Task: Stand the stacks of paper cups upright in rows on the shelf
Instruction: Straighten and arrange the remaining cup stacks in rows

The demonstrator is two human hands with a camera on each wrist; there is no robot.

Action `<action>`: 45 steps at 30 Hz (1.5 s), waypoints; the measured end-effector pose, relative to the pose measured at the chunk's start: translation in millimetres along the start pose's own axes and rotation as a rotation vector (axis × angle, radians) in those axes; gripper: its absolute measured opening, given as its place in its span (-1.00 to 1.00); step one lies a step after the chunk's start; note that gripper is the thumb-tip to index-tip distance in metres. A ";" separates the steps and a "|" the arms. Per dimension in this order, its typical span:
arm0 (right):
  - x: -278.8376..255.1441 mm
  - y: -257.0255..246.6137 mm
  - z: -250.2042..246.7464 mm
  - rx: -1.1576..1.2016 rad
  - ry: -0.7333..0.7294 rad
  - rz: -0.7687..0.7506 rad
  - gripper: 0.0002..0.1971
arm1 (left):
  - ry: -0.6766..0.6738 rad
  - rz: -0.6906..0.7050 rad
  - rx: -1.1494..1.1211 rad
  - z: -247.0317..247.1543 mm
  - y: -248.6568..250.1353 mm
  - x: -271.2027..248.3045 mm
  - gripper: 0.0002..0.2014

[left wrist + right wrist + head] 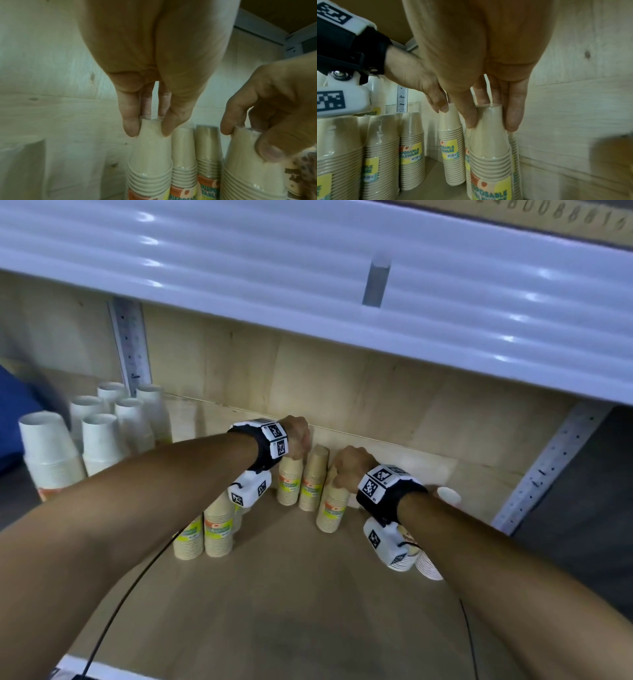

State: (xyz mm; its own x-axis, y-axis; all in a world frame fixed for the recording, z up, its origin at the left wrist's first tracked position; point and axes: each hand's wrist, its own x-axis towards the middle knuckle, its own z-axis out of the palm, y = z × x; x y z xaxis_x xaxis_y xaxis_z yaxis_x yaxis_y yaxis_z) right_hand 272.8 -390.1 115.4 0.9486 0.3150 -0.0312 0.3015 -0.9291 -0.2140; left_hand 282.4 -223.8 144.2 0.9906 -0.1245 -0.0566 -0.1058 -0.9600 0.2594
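Right hand, left hand pinch cup stacks near back wall.

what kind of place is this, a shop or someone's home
Most likely a shop or stockroom aisle, not a home. Many identical shrink-wrapped, barcoded stacks of paper cups stand on a wooden shelf hung from slotted metal uprights, with white cup stacks alongside.

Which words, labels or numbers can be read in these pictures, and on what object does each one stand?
"DISPOSABLE TABLEWARE", partly cut off: colourful label on the wrapped stack of beige paper cups held by the right hand.
"POSABLE", "LEWARE": label on the beige stack under the left hand.
Barcodes: too small.
Wrist tags: patterns only.
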 end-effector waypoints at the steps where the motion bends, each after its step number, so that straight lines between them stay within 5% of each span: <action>1: 1.9 1.3 0.3 0.002 -0.003 0.002 -0.64 | 0.005 -0.002 0.003 2.0 0.0 3.4 -0.82; 16: 19.9 7.3 7.4 0.025 0.020 0.031 -0.63 | 0.055 -0.039 -0.003 14.3 -9.0 26.8 -0.91; 24: 18.1 5.8 5.3 0.030 0.008 0.039 -0.64 | 0.096 -0.040 -0.111 17.6 -10.0 26.6 -0.69; 33: 12.5 6.3 4.3 -0.012 -0.004 0.008 -0.65 | 0.105 -0.045 -0.150 18.7 -11.3 22.2 -0.69; 45: 0.5 -35.7 -19.0 -0.068 0.056 -0.098 -0.63 | 0.058 -0.108 -0.080 -42.4 -22.0 -28.9 -0.63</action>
State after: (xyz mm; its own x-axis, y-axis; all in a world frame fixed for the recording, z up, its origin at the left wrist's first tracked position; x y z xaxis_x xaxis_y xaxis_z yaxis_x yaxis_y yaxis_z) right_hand 264.3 -360.5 141.6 0.9176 0.3954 0.0412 0.3970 -0.9061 -0.1466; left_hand 259.7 -188.5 181.0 0.9994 -0.0050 -0.0334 0.0063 -0.9436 0.3310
